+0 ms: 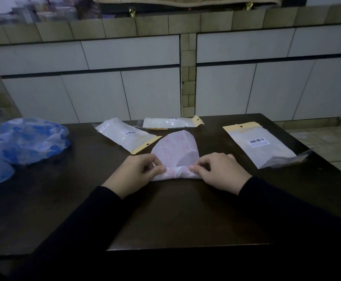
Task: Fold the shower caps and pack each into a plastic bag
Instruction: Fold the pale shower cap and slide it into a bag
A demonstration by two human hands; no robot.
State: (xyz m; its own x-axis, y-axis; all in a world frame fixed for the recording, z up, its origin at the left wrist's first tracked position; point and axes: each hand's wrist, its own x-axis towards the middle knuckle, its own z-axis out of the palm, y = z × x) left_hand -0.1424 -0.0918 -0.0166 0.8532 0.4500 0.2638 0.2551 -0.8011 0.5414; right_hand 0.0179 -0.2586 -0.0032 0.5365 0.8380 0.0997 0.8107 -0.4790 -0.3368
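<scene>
A pale pink shower cap point(175, 151) lies flat in the middle of the dark table point(165, 216), its rounded end pointing away from me and its near edge rolled up. My left hand point(137, 171) pinches the left end of that roll. My right hand point(218, 169) pinches the right end. Blue patterned shower caps point(27, 140) are heaped at the table's left edge. Three plastic bags with yellow header strips lie beyond the cap: one at the left point(125, 134), one at the back point(171, 122) and one at the right point(262, 145).
White cabinet doors and a tan tiled counter front point(187, 78) rise behind the table. Tiled floor point(331, 145) shows past the table's right edge. The table's near edge point(185, 247) runs just below my forearms.
</scene>
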